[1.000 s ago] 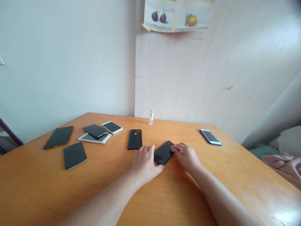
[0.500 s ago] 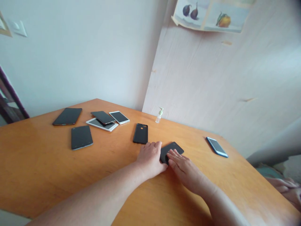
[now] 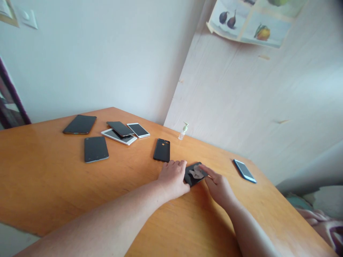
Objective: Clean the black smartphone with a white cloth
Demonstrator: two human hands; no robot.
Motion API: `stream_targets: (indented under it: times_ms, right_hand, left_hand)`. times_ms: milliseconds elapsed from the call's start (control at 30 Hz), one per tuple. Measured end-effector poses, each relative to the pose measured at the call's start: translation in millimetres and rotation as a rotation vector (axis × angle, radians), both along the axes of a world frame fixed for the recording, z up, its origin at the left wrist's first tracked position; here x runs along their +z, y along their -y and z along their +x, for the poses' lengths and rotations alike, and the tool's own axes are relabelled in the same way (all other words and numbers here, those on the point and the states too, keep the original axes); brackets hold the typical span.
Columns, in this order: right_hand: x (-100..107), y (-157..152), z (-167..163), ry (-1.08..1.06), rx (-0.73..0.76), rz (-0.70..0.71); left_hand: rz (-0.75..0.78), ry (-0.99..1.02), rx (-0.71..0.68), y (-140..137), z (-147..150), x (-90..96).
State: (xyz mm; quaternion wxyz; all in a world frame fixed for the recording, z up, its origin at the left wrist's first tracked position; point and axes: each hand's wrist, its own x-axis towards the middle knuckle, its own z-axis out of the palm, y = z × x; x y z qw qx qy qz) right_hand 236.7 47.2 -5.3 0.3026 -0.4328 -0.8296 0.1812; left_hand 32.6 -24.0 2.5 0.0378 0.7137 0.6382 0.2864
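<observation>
The left hand (image 3: 173, 177) lies palm down on the wooden table (image 3: 48, 185), fingers together and loosely curled, its fingertips pressed against the left edge of a black phone (image 3: 195, 174) — bracing it rather than gripping it. The right hand (image 3: 218, 185) comes in from 4 o'clock of that phone, fingers stretched out nearly flat, the tips resting on the screen's right part; a pale smudge or small wipe shows on the glass just by those fingertips, though which it is cannot be told. The black phone itself lies flat, screen up, near the middle of the table's far half, between the two hands.

Outward from there: at 10 o'clock of the left hand, just beyond it, a black phone lying back up (image 3: 162, 150). Farther at 12 o'clock, close to the wall, stands a small pump bottle (image 3: 183, 131). At 2 o'clock of the right hand, well apart, a blue-edged phone (image 3: 244, 171) lies near the table's far right edge.

To the far left at 10 o'clock sits a cluster — a white phone (image 3: 138, 130), a dark phone (image 3: 120, 129) resting on top of a white tablet (image 3: 118, 137), a dark tablet (image 3: 95, 149) in front of them, and another dark tablet (image 3: 79, 124) at the far left. High on the wall at 1 o'clock hangs a fruit picture (image 3: 249, 21).
</observation>
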Motion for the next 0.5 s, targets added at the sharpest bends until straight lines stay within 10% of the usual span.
stream_targets:
  times_ms: [500]
  right_hand:
    - [8.2, -0.1, -7.9, -0.093, -0.177, -0.128]
  left_hand:
    - [-0.003, 0.036, -0.011, -0.3, -1.0, 1.5]
